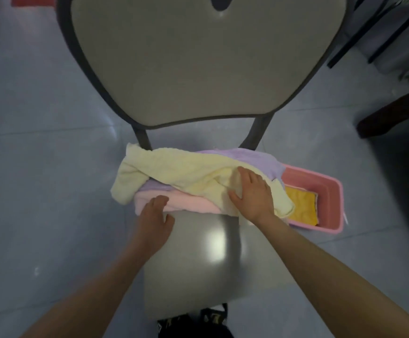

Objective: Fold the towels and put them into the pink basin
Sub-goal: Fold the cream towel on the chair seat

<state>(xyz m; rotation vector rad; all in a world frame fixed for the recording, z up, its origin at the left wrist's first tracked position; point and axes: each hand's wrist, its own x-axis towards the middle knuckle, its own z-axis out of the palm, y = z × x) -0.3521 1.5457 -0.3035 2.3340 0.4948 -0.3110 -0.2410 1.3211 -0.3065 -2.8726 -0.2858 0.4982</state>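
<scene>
right hand (249, 193) grips soft cream towel (186, 172) | left hand (154, 215) spread flat, touching fluffy pink towel (186, 203) | rectangular pink basin (330, 191)

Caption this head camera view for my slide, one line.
Right hand grips the yellow towel on the chair, left hand touches the pink towel; pink basin alongside holds an orange towel.
</scene>
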